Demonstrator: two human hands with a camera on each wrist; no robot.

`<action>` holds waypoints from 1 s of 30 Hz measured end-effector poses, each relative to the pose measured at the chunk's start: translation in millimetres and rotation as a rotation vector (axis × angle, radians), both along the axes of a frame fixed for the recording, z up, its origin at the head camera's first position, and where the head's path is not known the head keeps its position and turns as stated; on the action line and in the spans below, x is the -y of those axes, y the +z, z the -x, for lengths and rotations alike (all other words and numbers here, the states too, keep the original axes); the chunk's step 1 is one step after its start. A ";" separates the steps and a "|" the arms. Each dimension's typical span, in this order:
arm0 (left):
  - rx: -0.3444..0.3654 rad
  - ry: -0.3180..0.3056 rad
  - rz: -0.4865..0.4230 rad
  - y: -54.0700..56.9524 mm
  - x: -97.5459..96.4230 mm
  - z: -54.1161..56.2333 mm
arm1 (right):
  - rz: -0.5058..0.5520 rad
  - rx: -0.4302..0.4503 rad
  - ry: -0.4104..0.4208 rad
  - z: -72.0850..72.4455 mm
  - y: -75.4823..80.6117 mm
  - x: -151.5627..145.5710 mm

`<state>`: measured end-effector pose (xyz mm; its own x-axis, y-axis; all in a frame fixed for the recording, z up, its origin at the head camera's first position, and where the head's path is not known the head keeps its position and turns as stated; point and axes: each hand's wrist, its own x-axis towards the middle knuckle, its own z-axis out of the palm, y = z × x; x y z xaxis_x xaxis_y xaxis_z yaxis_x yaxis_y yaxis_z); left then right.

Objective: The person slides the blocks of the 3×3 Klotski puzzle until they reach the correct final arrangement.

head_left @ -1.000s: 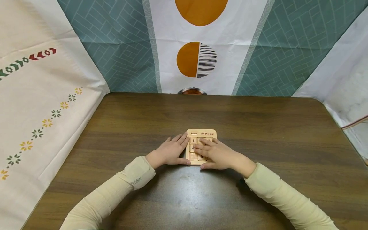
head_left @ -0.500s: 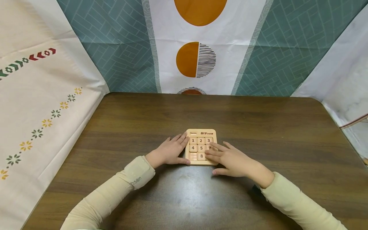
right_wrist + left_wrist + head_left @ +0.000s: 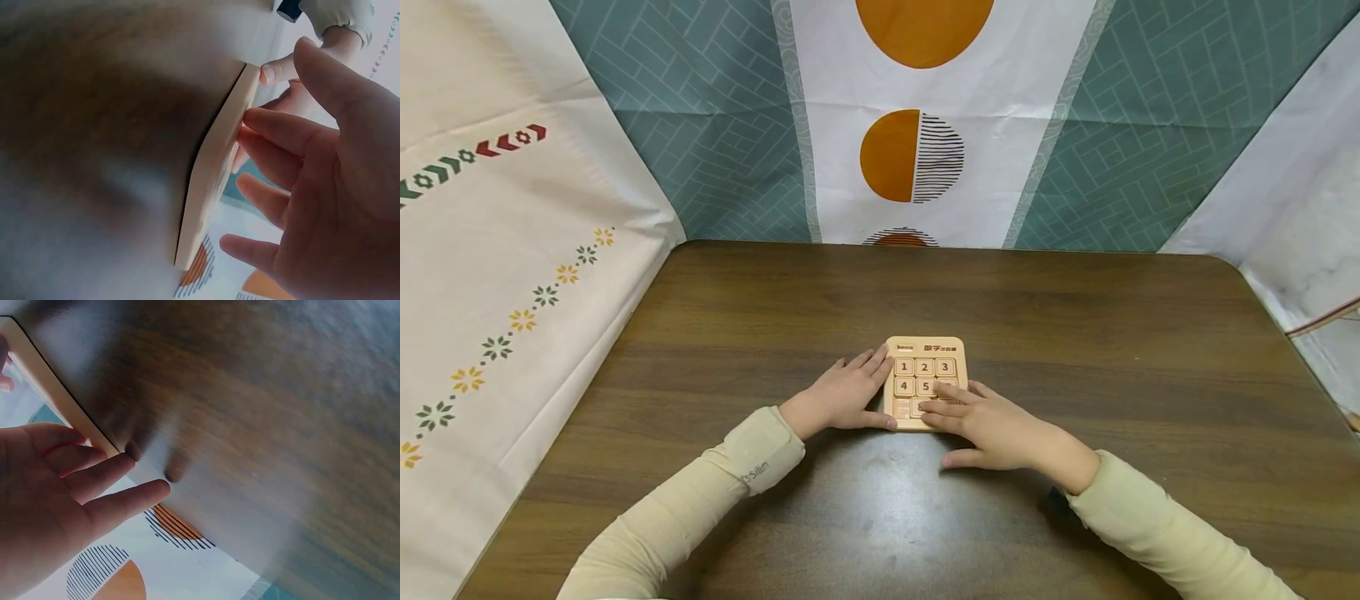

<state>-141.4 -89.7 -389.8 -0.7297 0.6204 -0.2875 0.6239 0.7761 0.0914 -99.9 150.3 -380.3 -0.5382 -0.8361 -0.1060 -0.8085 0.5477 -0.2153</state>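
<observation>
A small wooden number sliding puzzle (image 3: pixel 888 404) lies flat on the table in the head view. Tiles 1 to 5 are readable; the lower right ones are partly covered. My left hand (image 3: pixel 842 396) rests along the puzzle's left edge, fingers straight and thumb at the lower left corner. Fingertips of my right hand (image 3: pixel 1000 429) touch the 8 tile (image 3: pixel 915 408) in the bottom row, with a gap to its left. That hand's thumb sits off the board. In the right wrist view, the fingers are extended over the puzzle's edge (image 3: pixel 206 181).
The brown wooden table (image 3: pixel 1075 325) spreads around the puzzle on all sides. A patterned cloth (image 3: pixel 737 167) hangs behind it, and a white embroidered cloth (image 3: pixel 550 358) covers the left side. A small dark object (image 3: pixel 1060 504) shows under the right cuff.
My right hand moved off the tiles to the right, then back left onto the bottom row. The 8 tile has shifted slightly left. My left hand stays put.
</observation>
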 end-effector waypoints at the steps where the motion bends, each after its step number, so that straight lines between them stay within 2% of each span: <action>1: 0.001 0.001 0.002 0.0 0.0 0.2 | 0.000 0.002 0.001 0.2 -0.2 1.1; 15: -0.007 -0.007 -0.004 -1.0 0.2 -0.1 | 0.007 0.021 0.015 0.5 1.3 16.8; 24: -0.004 -0.001 -0.008 -1.1 -0.1 -0.4 | 0.005 0.013 -0.123 8.6 0.9 4.8; 30: -0.003 0.002 -0.007 -1.1 0.0 -0.3 | 0.011 0.029 -0.126 8.8 0.1 2.5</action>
